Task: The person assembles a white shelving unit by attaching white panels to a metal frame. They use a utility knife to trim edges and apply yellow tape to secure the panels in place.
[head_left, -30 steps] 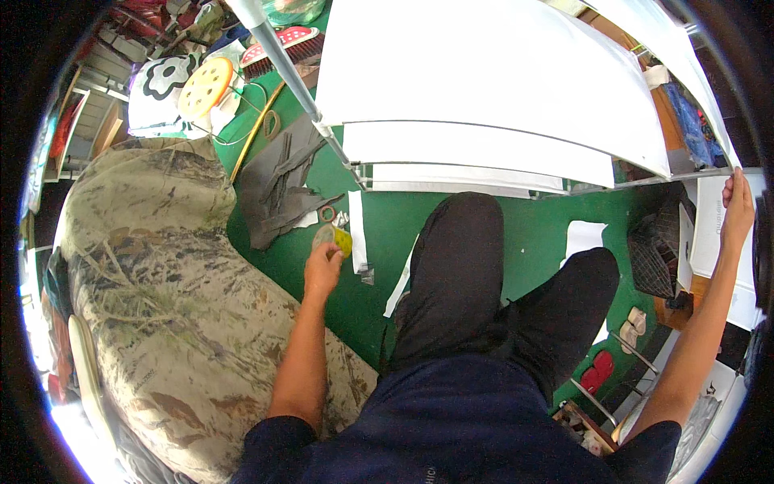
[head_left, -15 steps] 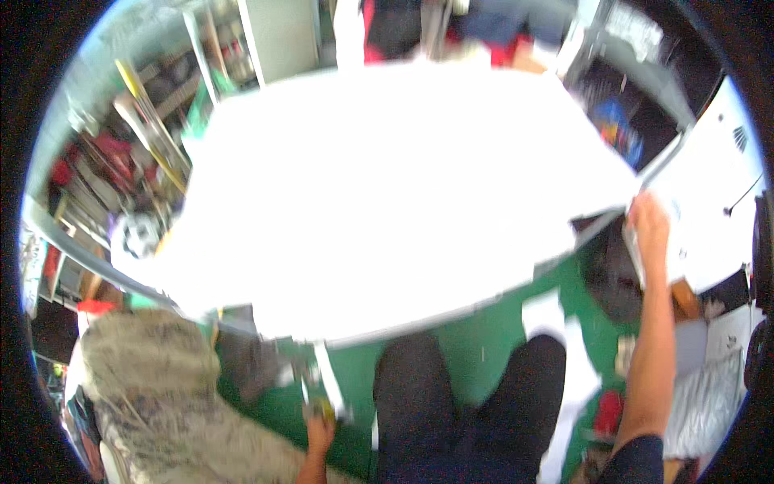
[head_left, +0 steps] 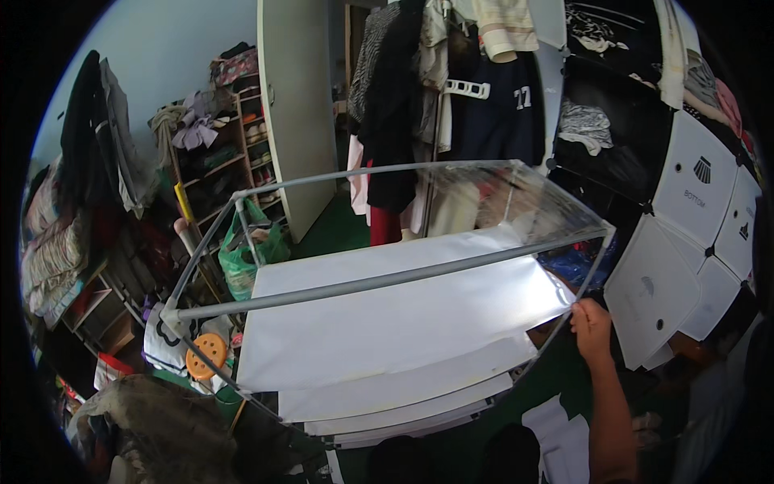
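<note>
A frame of grey tubes [head_left: 387, 274] with pale corner joints stands before me, layered with white sheets. The uppermost white panel [head_left: 363, 323] lies across it, glossy near its right corner. Below its near edge, several more white panels [head_left: 403, 411] show in tiers. My right hand [head_left: 591, 327] is closed at the right side of the frame, fingers wrapped round the tube beside the panel's corner; the fingertips are partly hidden. Clear film [head_left: 556, 198] covers the frame's far right end. My left hand is out of view.
A green bag [head_left: 246, 262] and an orange button-shaped cushion [head_left: 207, 356] sit at the frame's left. Hanging clothes [head_left: 395, 121] and an open door [head_left: 297, 121] are behind it. White cube-storage panels [head_left: 653, 290] stand right. Loose white sheets [head_left: 558, 440] lie on the green floor.
The view has tilted up, showing the room behind the frame. My left hand, earlier low on the left with a small yellow-and-dark object, has left the picture. My right hand stays at the frame.
</note>
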`<move>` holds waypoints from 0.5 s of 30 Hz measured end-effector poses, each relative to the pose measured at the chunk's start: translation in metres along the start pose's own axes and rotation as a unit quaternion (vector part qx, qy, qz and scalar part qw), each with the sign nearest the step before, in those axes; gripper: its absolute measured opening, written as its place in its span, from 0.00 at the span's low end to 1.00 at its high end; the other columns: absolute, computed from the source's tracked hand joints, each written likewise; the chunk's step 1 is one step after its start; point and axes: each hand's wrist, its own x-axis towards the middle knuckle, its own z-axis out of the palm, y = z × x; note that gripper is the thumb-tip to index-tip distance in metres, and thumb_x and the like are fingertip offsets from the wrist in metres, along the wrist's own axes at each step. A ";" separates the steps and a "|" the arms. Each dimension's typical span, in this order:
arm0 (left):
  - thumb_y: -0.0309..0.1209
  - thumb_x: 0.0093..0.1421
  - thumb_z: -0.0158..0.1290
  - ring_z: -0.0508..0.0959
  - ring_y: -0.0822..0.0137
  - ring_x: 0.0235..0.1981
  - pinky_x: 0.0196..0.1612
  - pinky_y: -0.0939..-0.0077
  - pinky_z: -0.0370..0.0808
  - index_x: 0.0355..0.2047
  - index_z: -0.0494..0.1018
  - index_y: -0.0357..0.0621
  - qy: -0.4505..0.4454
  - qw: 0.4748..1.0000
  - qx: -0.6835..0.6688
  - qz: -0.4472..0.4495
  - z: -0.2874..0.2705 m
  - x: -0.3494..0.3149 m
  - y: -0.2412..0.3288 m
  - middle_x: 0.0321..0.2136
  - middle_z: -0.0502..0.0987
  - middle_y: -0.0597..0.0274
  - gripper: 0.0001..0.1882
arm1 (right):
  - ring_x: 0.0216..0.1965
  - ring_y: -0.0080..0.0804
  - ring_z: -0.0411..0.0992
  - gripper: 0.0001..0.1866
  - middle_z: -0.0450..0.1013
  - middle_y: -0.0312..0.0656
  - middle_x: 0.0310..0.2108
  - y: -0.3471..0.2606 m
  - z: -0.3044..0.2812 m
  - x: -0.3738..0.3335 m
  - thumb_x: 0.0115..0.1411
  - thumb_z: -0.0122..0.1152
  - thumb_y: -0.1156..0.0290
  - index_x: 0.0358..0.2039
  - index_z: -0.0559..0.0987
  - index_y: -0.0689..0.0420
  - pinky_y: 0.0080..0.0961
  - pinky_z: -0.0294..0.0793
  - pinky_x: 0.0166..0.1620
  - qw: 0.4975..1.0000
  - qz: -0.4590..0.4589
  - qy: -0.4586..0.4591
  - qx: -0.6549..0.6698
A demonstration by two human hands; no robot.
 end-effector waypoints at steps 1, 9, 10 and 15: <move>0.38 0.65 0.55 0.81 0.43 0.41 0.47 0.50 0.77 0.43 0.79 0.41 0.054 0.993 0.035 0.095 -0.010 0.008 -0.008 0.38 0.80 0.45 0.14 | 0.21 0.23 0.71 0.09 0.72 0.39 0.22 -0.005 0.015 0.003 0.68 0.58 0.73 0.32 0.79 0.64 0.22 0.71 0.25 1.000 -0.012 -0.007 0.016; 0.30 0.60 0.58 0.80 0.56 0.30 0.33 0.61 0.73 0.38 0.80 0.44 0.231 0.738 0.085 0.628 -0.032 -0.095 0.258 0.31 0.79 0.55 0.07 | 0.21 0.26 0.73 0.09 0.73 0.41 0.21 -0.011 0.009 0.003 0.68 0.58 0.72 0.33 0.79 0.64 0.24 0.72 0.26 1.000 -0.028 -0.013 0.003; 0.24 0.54 0.58 0.81 0.49 0.33 0.40 0.52 0.76 0.38 0.78 0.40 0.221 0.706 0.089 0.667 -0.037 -0.110 0.282 0.33 0.81 0.51 0.10 | 0.21 0.27 0.73 0.09 0.73 0.41 0.21 -0.014 0.011 0.005 0.68 0.58 0.72 0.33 0.79 0.65 0.24 0.72 0.26 0.999 -0.036 -0.018 0.006; 0.20 0.51 0.62 0.81 0.41 0.51 0.56 0.43 0.75 0.39 0.77 0.38 0.291 0.593 0.152 0.735 -0.051 -0.137 0.379 0.47 0.81 0.44 0.14 | 0.21 0.25 0.73 0.10 0.74 0.40 0.22 -0.009 -0.004 0.004 0.69 0.58 0.71 0.34 0.79 0.66 0.23 0.73 0.28 0.996 -0.001 -0.084 0.035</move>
